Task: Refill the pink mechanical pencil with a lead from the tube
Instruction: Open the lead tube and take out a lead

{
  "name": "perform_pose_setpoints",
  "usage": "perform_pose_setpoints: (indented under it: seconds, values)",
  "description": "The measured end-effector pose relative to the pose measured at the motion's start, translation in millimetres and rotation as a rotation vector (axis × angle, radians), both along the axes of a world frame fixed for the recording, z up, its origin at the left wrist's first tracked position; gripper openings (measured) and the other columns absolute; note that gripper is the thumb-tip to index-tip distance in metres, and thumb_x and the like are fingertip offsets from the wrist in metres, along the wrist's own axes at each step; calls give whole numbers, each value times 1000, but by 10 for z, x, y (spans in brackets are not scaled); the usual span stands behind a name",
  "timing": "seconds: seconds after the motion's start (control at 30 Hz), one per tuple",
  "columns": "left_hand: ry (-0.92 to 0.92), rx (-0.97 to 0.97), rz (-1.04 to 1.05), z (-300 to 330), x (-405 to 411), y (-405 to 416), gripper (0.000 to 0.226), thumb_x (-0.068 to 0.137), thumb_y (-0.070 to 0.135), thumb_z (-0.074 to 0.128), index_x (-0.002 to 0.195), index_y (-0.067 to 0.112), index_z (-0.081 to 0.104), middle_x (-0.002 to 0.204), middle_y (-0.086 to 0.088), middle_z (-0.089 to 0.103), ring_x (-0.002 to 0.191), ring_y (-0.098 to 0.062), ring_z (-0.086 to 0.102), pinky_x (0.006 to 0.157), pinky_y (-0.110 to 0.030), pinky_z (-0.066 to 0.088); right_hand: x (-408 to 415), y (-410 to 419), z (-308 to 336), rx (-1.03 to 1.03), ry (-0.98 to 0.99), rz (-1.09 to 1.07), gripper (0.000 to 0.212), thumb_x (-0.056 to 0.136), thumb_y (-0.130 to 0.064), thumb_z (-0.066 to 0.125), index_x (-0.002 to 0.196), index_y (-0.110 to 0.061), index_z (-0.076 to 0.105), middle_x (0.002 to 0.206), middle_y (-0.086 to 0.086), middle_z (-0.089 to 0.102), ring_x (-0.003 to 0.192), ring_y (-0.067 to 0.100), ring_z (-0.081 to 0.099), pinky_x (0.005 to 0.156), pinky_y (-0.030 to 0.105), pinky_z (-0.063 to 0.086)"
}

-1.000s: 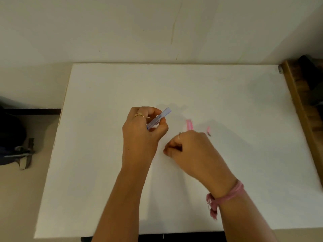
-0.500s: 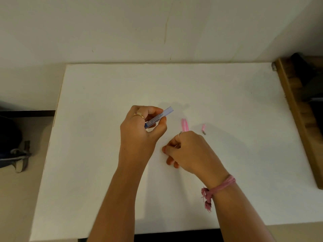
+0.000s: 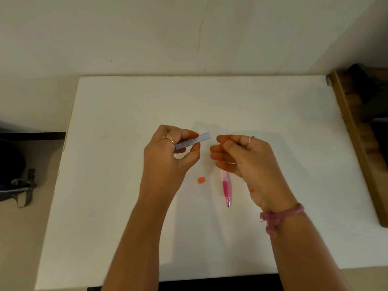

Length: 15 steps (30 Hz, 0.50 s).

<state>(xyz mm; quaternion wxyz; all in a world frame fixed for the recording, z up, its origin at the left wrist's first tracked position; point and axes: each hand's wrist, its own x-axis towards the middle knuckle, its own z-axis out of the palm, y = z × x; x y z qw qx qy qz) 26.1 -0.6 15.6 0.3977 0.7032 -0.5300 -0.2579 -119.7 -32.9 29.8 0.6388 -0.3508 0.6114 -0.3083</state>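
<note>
Left hand (image 3: 165,158) grips the lead tube (image 3: 193,142) between thumb and fingers, tube raised above the desk (image 3: 273,106) around its middle, tilted, free end pointing right and slightly toward the far edge. Lower end of the tube is hidden inside the fist. Tube is pale blue, clear-ish, with a label band near the fingers; print on it is too small and blurred to read, no brand legible. Gold ring on a left finger.

Right hand (image 3: 243,156) is raised just right of the tube's free end, not touching it. Fingers curled in, thumb pressed to forefinger in a pinch; whether a lead sits in that pinch cannot be told, nothing that thin resolves here. Silver ring on a right finger, pink thread band (image 3: 279,215) on the right wrist.

Pink mechanical pencil (image 3: 226,189) lies flat on the desk, below the right hand's fingers, tip pointing toward the near edge. Its upper end is covered by the right fingers, so the cap end is not visible. No writing readable on the barrel.

Small orange piece (image 3: 201,180) lies on the desk left of the pencil, apart from it, under the left thumb area; what it is cannot be told.

Both forearms are cut off by the bottom of the frame. Dark bag (image 3: 12,175) off the desk's left edge, partly cut off. Wooden furniture (image 3: 357,148) along the right edge, cut off too.
</note>
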Motion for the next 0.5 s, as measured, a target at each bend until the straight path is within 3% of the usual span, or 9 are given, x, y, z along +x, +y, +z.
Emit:
perform_pose_setpoints:
  seconds: [0.07, 0.17, 0.27, 0.5]
  values:
    - [-52, -14, -58, 27, -1, -1, 17, 78, 14, 71, 95, 14, 69, 91, 3, 57, 75, -6, 56, 71, -3, 42, -9, -6, -2, 93, -218, -80, 16, 93, -10, 56, 101, -6, 70, 89, 11, 77, 84, 21, 74, 70, 26, 59]
    - [-118, -38, -157, 68, -9, -6, 19, 76, 10, 73, 95, 11, 70, 90, 0, 56, 75, -8, 54, 75, -9, 44, -14, -5, -2, 169, -372, -89, 18, 92, -9, 55, 102, -2, 69, 96, 14, 75, 91, 23, 73, 75, 28, 59]
    - [-158, -54, -217, 94, -18, -11, 18, 76, 7, 72, 94, 11, 71, 89, 1, 54, 73, -3, 51, 75, -11, 44, -48, -13, -3, 190, -397, -80, 18, 93, -7, 54, 100, 0, 69, 95, 16, 75, 90, 24, 73, 75, 29, 59]
    - [-231, -30, -277, 116, -50, -31, 18, 75, 6, 73, 92, 11, 71, 87, 5, 50, 69, 5, 48, 70, 3, 35, -115, -28, -30, 212, -355, -43, 20, 94, -6, 51, 98, -2, 71, 93, 15, 76, 87, 24, 73, 73, 29, 60]
